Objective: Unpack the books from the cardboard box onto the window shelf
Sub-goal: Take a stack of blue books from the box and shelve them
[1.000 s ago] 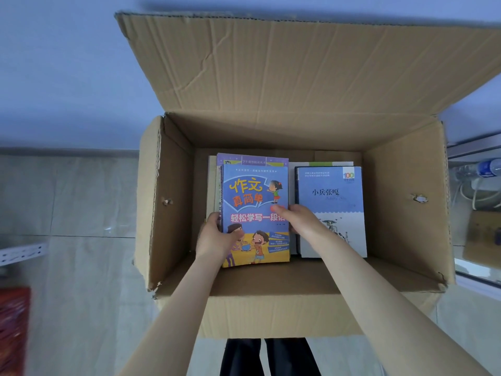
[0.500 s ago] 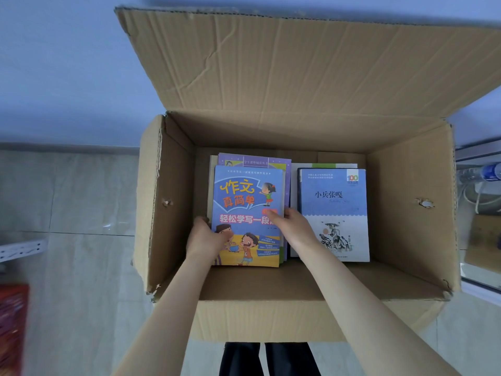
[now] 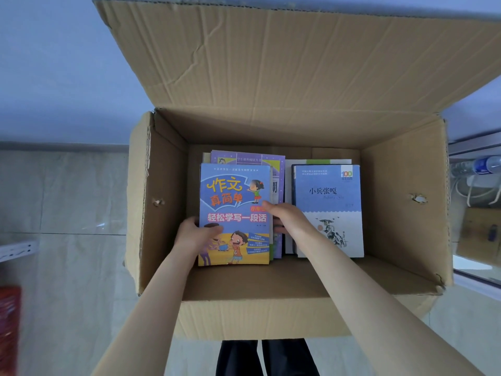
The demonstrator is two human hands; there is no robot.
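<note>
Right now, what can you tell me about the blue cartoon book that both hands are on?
The blue paperback book, with an orange Chinese title and cartoon children on a yellow lower band, lies face up atop the left stack in the open brown cardboard box, over a purple book. The left hand grips its left edge, thumb on the cover; the right hand grips its right edge.

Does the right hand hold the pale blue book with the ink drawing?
No, the right hand grips the right edge of the cartoon book instead.
</note>
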